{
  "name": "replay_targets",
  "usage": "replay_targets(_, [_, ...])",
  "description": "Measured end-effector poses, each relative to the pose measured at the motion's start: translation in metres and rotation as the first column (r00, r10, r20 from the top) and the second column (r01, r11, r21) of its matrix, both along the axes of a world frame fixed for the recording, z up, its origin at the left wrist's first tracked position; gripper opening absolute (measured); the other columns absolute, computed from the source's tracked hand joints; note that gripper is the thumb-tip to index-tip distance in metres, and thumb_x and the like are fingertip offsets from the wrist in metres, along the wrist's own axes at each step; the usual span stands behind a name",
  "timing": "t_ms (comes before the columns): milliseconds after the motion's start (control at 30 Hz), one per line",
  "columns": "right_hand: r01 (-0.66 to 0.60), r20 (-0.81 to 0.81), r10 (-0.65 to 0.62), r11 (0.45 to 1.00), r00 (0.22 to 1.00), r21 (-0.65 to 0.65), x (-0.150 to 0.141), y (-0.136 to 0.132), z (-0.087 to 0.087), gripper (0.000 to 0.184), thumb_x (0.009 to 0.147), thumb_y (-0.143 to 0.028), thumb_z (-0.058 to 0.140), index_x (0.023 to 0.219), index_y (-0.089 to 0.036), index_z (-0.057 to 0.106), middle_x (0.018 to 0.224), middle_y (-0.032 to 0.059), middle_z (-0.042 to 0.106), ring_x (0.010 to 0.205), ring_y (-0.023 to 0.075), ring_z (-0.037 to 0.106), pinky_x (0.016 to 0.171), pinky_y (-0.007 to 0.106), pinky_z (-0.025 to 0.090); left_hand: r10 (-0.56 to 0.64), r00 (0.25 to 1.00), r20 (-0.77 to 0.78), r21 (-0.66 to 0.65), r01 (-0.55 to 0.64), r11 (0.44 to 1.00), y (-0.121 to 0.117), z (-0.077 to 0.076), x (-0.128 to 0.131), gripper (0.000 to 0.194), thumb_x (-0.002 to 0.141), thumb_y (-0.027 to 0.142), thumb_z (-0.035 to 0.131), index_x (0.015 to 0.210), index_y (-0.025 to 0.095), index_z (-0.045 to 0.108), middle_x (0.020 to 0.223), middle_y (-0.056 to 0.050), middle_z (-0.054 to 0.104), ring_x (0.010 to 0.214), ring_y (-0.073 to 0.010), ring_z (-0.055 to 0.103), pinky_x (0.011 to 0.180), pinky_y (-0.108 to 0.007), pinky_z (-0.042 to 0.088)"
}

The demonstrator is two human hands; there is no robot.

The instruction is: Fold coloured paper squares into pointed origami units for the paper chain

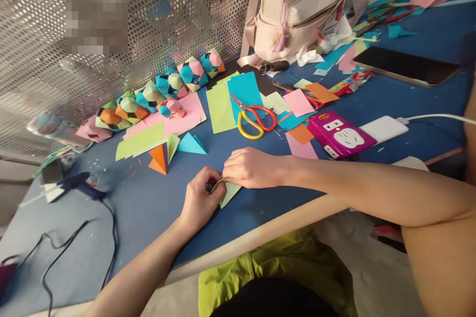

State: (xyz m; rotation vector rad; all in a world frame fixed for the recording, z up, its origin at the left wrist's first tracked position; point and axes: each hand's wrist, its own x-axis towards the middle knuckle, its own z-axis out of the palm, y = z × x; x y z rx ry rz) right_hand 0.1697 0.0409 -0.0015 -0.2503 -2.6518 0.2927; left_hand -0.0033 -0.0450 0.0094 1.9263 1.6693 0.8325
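Near the table's front edge, a light green sheet of paper is pinched between my two hands, with one edge lifted or folded up. My left hand has its thumb and fingers closed on the paper's left side. From above, my right hand presses closed fingers on its upper edge; part of the paper is hidden under them. Just beyond lie folded paper pieces: an orange one, a green one and a blue one. Scissors with yellow and red handles rest on coloured paper sheets.
A row of folded paper balls lines the perforated metal screen. A glue gun with a black cord lies left. To the right are a purple socket block, a white charger, a phone and a backpack.
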Motion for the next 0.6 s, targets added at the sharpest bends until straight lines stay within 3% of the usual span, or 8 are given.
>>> replay_targets(100, [0.008,-0.019,-0.008,1.000,1.000,0.000,0.001,0.002,-0.003,0.027,0.096,-0.018,0.044,0.078,-0.014,0.063,0.072,0.0040,0.065,0.064,0.0137,0.054,0.063,0.028,0.031,0.008,0.999,0.046,-0.027,-0.007,1.000,0.002,-0.002,0.001,0.003,0.078,0.020,0.054,0.075,0.020,0.053,0.070,0.002,0.057,0.059,-0.0103,0.049,0.056,-0.021,0.041])
replay_targets(367, [0.041,-0.023,-0.046,0.983,0.999,-0.179,0.000,0.010,-0.014,0.023,0.094,-0.019,0.050,0.078,-0.014,0.064,0.071,0.0044,0.067,0.064,0.0149,0.058,0.065,0.028,0.037,-0.025,0.999,0.031,-0.040,0.026,0.999,0.004,0.002,-0.005,0.015,0.088,0.026,0.051,0.082,0.019,0.062,0.073,-0.001,0.065,0.061,-0.0111,0.054,0.058,-0.022,0.043])
replay_targets(600, [0.024,-0.006,-0.025,0.983,1.000,-0.181,0.002,0.006,-0.011,0.028,0.095,-0.019,0.047,0.072,-0.015,0.062,0.066,0.0036,0.065,0.059,0.0138,0.055,0.062,0.028,0.036,-0.092,0.995,0.029,-0.008,0.092,0.996,0.004,0.002,-0.009,0.013,0.088,0.024,0.054,0.086,0.020,0.066,0.079,-0.003,0.070,0.066,-0.0128,0.061,0.062,-0.023,0.047])
